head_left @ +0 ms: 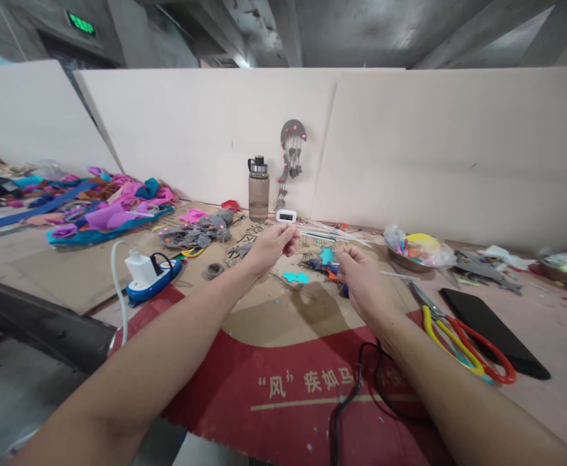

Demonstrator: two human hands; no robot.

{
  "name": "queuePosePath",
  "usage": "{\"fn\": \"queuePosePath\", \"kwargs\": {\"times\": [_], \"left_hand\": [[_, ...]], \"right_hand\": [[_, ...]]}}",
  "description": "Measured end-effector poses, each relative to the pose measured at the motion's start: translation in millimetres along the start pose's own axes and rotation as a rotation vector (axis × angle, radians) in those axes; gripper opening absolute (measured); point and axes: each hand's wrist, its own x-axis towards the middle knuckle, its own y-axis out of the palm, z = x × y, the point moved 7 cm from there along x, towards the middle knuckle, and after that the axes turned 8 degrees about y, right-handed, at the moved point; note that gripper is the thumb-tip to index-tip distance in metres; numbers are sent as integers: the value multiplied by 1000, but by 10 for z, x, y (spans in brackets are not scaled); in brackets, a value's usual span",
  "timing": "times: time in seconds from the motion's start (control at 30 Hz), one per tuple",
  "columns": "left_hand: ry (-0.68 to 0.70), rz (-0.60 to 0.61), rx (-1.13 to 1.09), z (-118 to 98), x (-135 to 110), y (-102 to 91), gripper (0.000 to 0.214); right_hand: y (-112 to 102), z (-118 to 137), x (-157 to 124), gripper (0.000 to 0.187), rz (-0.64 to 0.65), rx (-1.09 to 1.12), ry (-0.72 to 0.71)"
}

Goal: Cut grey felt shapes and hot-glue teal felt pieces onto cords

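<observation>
My left hand point(274, 248) is raised over the cardboard, thumb and fingertips pinched together; anything between them is too small to make out. Across from it, my right hand point(362, 277) is also closed in a pinch, its fingertips beside a teal star-like cutout point(326, 255). Whether the fingers touch that cutout is unclear. Below and between the hands lies another teal cutout point(296, 277) with a jagged outline. A blue hot glue gun point(318, 265) with an orange part rests behind my right hand, which partly hides it.
Scissors with yellow and red handles point(458, 336) and a black phone point(494, 331) lie at right, near a bowl of bagged scraps point(417, 254). A bottle point(259, 194) stands behind. Grey felt pieces point(196, 233) and a blue power strip point(153, 282) are left. A black cable point(356, 382) crosses the front.
</observation>
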Motion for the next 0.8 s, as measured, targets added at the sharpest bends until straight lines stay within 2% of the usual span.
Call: {"fn": "queuePosePath", "kwargs": {"times": [0.27, 0.4, 0.5, 0.6, 0.67, 0.8], "left_hand": [[54, 58, 65, -26, -4, 30, 6], [59, 50, 93, 17, 8, -7, 8], [24, 15, 128, 54, 12, -69, 2], [-51, 3, 106, 71, -11, -81, 12], [-68, 40, 121, 54, -37, -28, 19], [-25, 190, 267, 34, -112, 177, 28]], "right_hand": [[3, -23, 4, 18, 11, 18, 6], [1, -18, -1, 16, 13, 19, 4], [1, 7, -12, 18, 6, 2, -11], [6, 43, -34, 19, -4, -44, -24], [10, 69, -58, 19, -11, -94, -26], [27, 131, -120, 17, -11, -197, -33]]}}
